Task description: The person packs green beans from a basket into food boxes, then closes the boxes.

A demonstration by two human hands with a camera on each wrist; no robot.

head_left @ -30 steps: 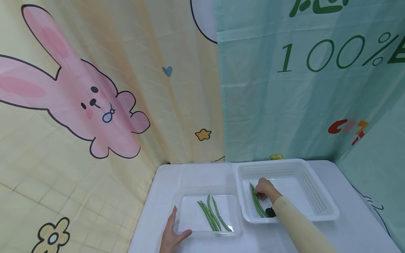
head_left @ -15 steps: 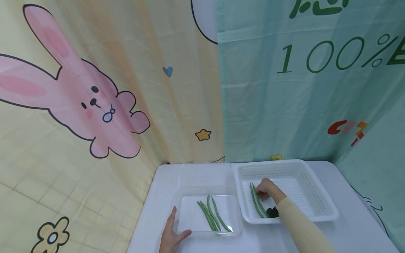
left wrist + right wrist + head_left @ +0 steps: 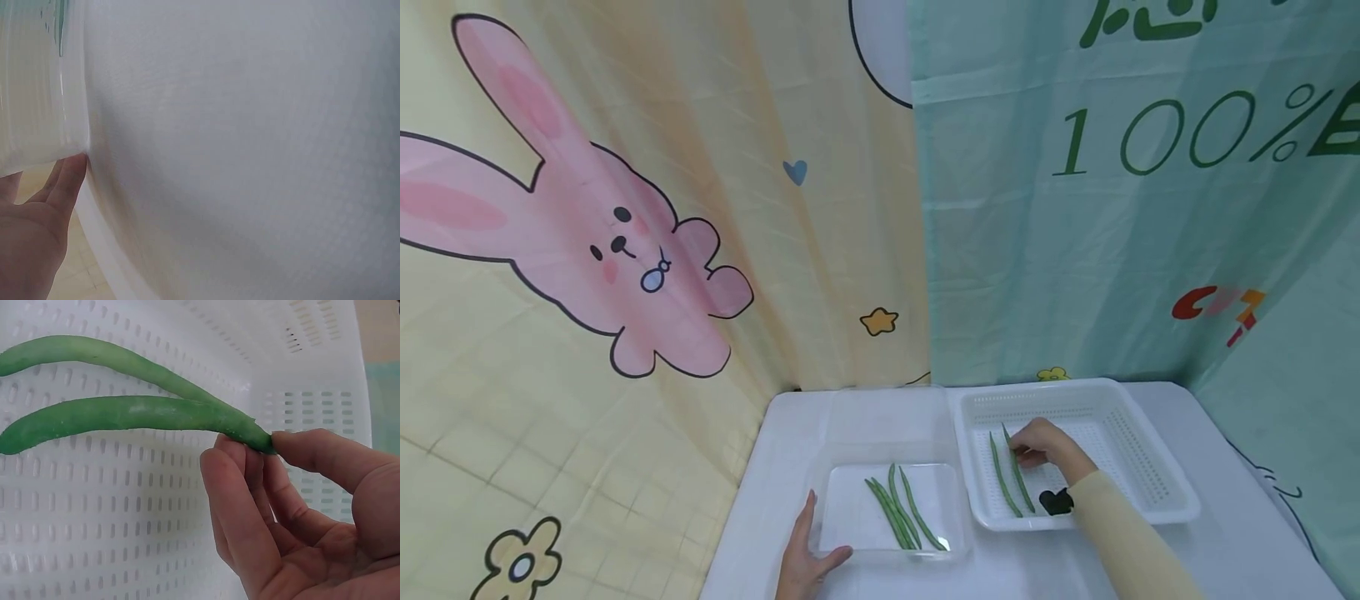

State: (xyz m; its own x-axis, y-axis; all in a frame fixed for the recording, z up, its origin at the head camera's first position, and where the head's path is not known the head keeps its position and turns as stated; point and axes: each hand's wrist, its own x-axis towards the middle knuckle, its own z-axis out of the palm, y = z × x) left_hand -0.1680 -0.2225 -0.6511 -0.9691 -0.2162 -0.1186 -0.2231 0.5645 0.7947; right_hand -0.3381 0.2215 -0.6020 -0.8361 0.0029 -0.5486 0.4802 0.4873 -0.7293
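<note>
In the white perforated basket [image 3: 1150, 492], my right hand [image 3: 1051, 448] pinches one green bean [image 3: 125, 419] close to its tip, between thumb and fingers. A second green bean [image 3: 1002, 479] lies to its left in the same basket. Straight fingers of my left hand [image 3: 805, 558] touch the left side of a clear plastic box [image 3: 831, 500]. Inside that box several green beans [image 3: 895, 508] lie side by side. The left wrist view shows the left hand [image 3: 37, 225] with its fingertips against the box's bottom edge.
A dark black object [image 3: 1056, 502] lies in the basket's front part, below the right wrist; its kind is unclear. Both containers stand side by side on a white-covered table [image 3: 790, 433]. Printed curtains [image 3: 850, 250] hang close behind and at the sides.
My right hand has shifted slightly right, drawing one bean apart from the other, so a gap now shows between them. More of the black object is visible. The left hand stays put.
</note>
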